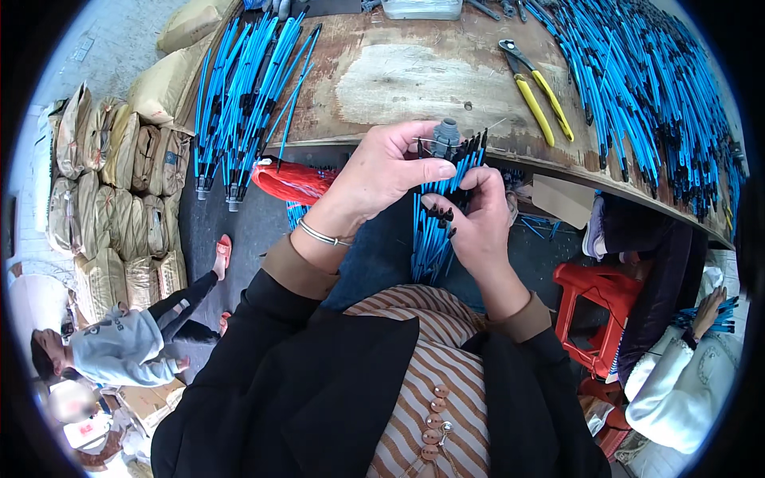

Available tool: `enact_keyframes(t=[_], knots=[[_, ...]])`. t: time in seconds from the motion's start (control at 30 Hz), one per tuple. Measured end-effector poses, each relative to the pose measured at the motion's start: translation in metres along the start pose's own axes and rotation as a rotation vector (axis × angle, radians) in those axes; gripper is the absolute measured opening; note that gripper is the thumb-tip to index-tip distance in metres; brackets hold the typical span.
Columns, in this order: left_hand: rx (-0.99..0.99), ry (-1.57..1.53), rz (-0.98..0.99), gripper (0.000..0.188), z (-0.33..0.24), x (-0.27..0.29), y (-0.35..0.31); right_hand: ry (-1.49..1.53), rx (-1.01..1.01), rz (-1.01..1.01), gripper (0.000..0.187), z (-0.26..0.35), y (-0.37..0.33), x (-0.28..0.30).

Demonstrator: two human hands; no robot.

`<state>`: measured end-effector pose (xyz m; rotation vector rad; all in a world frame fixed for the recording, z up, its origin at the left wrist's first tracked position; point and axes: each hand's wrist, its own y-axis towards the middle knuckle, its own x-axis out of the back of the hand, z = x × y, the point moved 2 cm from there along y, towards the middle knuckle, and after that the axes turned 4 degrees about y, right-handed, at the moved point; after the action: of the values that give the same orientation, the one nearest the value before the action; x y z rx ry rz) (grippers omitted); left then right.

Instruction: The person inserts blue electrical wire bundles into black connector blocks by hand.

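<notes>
In front of my chest, both hands are around a bundle of thin blue tubes (433,239) with black end pieces. A grey ribbed fitting (446,134) stands up at the top of the bundle. My left hand (392,166) is closed on the upper part, its thumb lying across the front just below the fitting. Lower down, my right hand (483,215) pinches the bundle from the right, with several black tips showing by its thumb. A thin pale wire or strip (425,140) sticks out beside the fitting; where it runs between the fingers is hidden.
Yellow-handled pliers (542,99) lie on the worn wooden table (398,88). Blue tubes are piled at left (253,88) and right (637,88). A red stool (594,315) stands right, near a seated person (677,390). Another person (119,342) is at left, below stacked sacks (119,207).
</notes>
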<state>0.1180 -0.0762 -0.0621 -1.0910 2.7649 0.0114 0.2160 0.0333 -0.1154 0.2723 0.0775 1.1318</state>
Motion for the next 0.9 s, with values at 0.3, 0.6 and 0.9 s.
enact_keyframes(t=[0.3,0.6,0.9], knots=[[-0.020,0.066,-0.022,0.036,0.005,0.005,0.001,0.506,-0.325,-0.106,0.051,0.015,0.010,-0.007],[-0.026,0.089,0.007,0.034,0.000,-0.002,-0.005,0.319,-0.270,0.155,0.050,0.009,0.018,0.007],[-0.068,0.112,0.039,0.055,0.007,-0.004,0.001,0.360,-0.206,0.178,0.046,0.008,0.019,0.013]])
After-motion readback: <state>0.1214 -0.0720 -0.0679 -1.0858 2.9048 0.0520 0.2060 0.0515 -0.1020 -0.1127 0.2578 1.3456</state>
